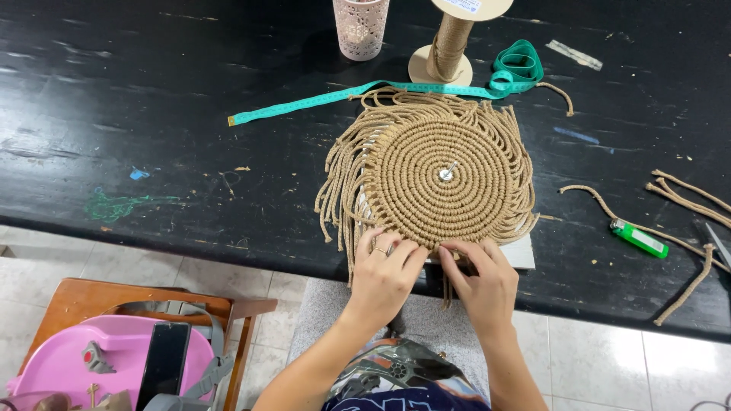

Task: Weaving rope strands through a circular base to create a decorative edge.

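Observation:
A round woven mat of tan cord (pixel 442 171) lies on the black table (pixel 152 137), pinned at its centre by a metal pin (pixel 447 172). Loose cord ends fringe its left, top and right edges. My left hand (pixel 384 270) and my right hand (pixel 480 278) meet at the mat's near edge, fingers pinching the cords there. A ring sits on a finger of the left hand.
A teal measuring tape (pixel 396 87) runs behind the mat. A cord spool (pixel 451 42) and a pale lattice cup (pixel 359 27) stand at the back. A green lighter (pixel 638 237), cut cord pieces (pixel 685 198) and scissors tip lie at right. A wooden stool with pink tray and phone (pixel 164 361) is at lower left.

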